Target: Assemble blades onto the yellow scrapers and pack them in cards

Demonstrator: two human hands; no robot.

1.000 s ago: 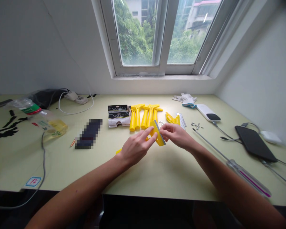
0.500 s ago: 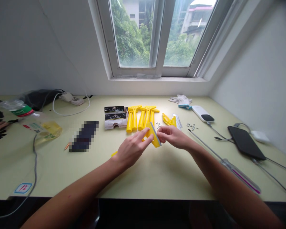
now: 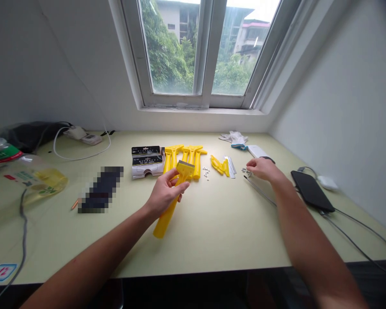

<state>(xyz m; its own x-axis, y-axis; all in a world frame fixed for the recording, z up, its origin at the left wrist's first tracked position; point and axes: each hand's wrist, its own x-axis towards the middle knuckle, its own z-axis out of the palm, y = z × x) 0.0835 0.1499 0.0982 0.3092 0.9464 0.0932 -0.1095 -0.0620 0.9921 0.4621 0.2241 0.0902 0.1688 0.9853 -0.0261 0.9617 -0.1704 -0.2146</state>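
Observation:
My left hand (image 3: 167, 191) is closed around a yellow scraper (image 3: 162, 222), its head with a grey blade edge pointing up and away. My right hand (image 3: 262, 168) reaches to the small screws (image 3: 245, 171) on the table, fingertips pressed together over them; whether a screw is between them is too small to tell. Small white nuts (image 3: 206, 172) lie left of the yellow plastic pieces (image 3: 219, 165), with flat metal blades (image 3: 231, 167) beside those. Several yellow scrapers (image 3: 197, 165) rest behind my left hand.
Black-and-white boxes (image 3: 147, 162) stand left of the scrapers. A screwdriver shaft (image 3: 260, 191) runs under my right forearm. A black phone (image 3: 312, 191), a white device (image 3: 256, 151), cables and a glove (image 3: 234, 139) lie right. A bottle (image 3: 35, 174) lies left.
My right hand has left the scraper and moved right to the screws. My left hand has turned the scraper, so its handle now shows. The view has shifted slightly right.

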